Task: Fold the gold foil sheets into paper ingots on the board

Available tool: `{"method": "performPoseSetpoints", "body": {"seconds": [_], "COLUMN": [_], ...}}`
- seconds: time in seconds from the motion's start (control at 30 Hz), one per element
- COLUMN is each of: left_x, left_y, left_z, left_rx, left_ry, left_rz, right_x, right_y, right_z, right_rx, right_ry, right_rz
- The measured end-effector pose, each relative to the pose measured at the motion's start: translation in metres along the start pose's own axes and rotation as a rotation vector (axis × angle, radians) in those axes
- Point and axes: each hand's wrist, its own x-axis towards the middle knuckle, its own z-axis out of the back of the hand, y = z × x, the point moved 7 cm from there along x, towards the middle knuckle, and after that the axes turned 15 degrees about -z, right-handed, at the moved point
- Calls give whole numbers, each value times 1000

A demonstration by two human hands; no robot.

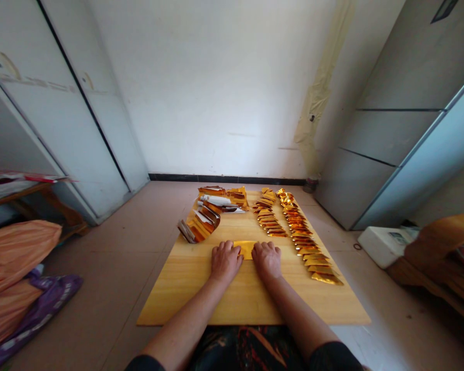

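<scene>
A flat rectangle of gold foil paper [245, 250] lies on the wooden board [201, 299] in front of me. My left hand [226, 260] has its fingers curled down on the paper's left end. At the opposite end, my right hand [267, 257] grips with bent fingers. Both thumbs are mostly hidden. Beyond my left hand rest loose, curled stacks of gold and white paper sheets [205, 222]. Folded gold foil pieces stand in two overlapping rows: a shorter row [269, 219] and a longer row [303, 239] along the board's right side.
A white wall [216, 103] with a dark skirting strip rises behind the board. To the right are a grey refrigerator [386, 129], a white box [382, 246] and wooden furniture [429, 257]. Orange bags [19, 257] and a purple bag [42, 304] lie at left, near a cabinet [81, 129].
</scene>
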Motion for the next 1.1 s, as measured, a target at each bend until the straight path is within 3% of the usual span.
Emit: {"method": "performPoseSetpoints", "body": {"seconds": [0.13,0.33,0.53,0.77,0.9,1.0,1.1], "left_x": [2,7,4,0,0,-1,-1], "left_y": [0,-4,3,9,8,8,9], "left_z": [0,-4,-11,-15,-17,-18,-20], "left_rx": [-5,-12,-35,-89,-97,-99,-93], "left_ry": [-7,-15,-4,45,61,59,64], "left_rz": [-2,-135,-90,-9,-3,-16,-18], "right_x": [0,-1,-3,0,0,-4,-7], "right_y": [-1,-1,-2,-23,-27,-14,8], "right_z": [-1,3,7,7,17,31,30], "right_rx": [-10,-28,-34,19,131,286,459], "right_ry": [-2,-10,-1,13,-33,-112,-23], "right_rz": [8,21,21,2,18,103,193]}}
